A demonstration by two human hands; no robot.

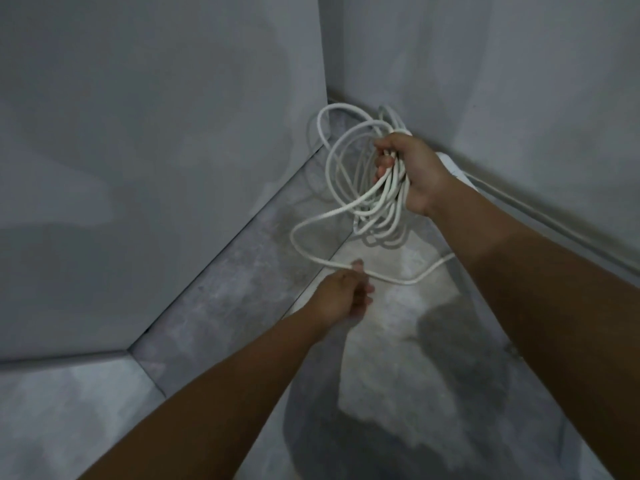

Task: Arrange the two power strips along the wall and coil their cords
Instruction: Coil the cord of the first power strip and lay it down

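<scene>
Head view: your right hand (414, 171) fingers (383, 165) curl round the cord coil (348, 199) by the wall (519, 81) corner; left hand (346, 294) pinches the slack cord (394, 279). Feed slack up in even, same-size loops.

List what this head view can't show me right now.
Power strip: head view, mostly hidden behind right hand.
Second strip: nowhere in frame.
Left hand: motion-blurred; its grip on the cord is unclear.
Wall-side cable: cut off by right edge.
</scene>
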